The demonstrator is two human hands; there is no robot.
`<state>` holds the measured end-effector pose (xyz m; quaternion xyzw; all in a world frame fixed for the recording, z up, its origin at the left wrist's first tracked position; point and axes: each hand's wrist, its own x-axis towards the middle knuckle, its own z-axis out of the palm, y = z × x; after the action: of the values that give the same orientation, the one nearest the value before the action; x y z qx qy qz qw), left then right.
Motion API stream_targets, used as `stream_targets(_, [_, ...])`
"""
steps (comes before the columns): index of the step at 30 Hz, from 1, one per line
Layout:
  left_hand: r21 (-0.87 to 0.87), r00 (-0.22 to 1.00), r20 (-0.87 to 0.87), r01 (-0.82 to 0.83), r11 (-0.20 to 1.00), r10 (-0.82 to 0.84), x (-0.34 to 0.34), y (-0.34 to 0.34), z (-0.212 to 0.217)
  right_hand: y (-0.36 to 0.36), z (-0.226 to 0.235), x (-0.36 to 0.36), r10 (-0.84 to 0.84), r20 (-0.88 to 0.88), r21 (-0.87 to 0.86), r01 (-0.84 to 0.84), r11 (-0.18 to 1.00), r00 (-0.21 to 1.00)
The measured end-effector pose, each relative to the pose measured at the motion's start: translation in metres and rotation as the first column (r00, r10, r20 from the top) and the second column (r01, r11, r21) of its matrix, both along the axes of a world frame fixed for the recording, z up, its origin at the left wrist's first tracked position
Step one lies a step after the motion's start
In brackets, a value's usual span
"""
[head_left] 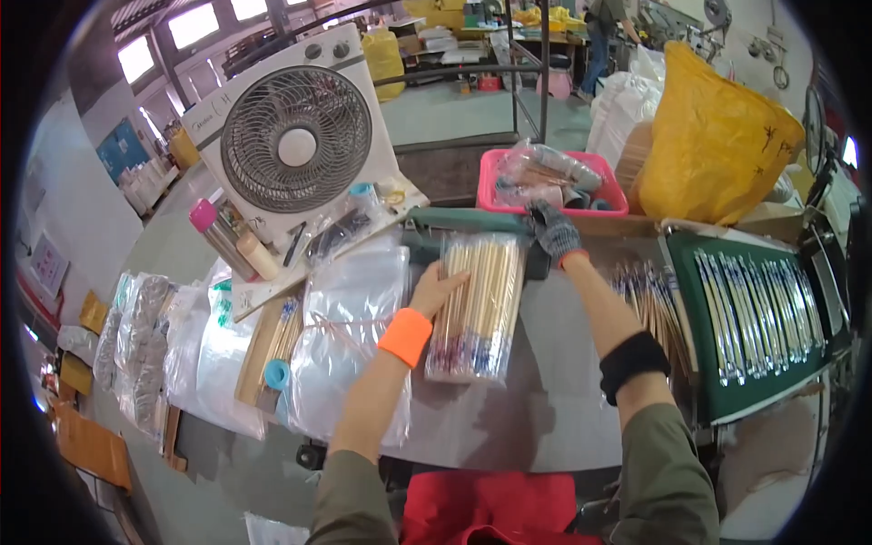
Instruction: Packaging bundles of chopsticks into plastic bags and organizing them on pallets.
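A clear plastic bag of slim wooden-handled sticks (pixel 477 304), which look like brushes with coloured lower ends, lies in front of me. My left hand (pixel 440 289), bare above an orange wristband, is closed round the bag's left side. The bag's top edge reaches a long green bar (pixel 463 218), which looks like the arm of a bag sealer. In a grey knitted glove, my right hand (pixel 556 233) has its fingers bent over the bar's right end. Its fingertips are partly hidden.
Flat clear bags (pixel 354 336) lie to the left, below a box fan (pixel 295 145) and bottles (pixel 218 236). A pink basket (pixel 554 211) stands behind the bar. At right are loose sticks (pixel 649 300), a green tray (pixel 727 400) of packed sticks and a yellow sack (pixel 708 145).
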<state>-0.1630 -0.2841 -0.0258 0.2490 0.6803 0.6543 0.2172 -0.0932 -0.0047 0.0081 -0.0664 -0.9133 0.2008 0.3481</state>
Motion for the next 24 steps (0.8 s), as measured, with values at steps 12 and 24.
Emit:
stream_targets(12, [-0.887, 0.926, -0.104, 0.079, 0.455, -0.363, 0.377, -0.362, 0.184, -0.006, -0.048, -0.006, -0.204, 0.186, 0.037, 0.201, 0.979, 0.961])
stream_targets(24, [-0.944, 0.990, -0.137, -0.124, 0.306, -0.021, 0.470, -0.413, 0.134, -0.226, -0.055, 0.184, 0.528, -0.314, -0.924, -0.383, 0.023, 0.789])
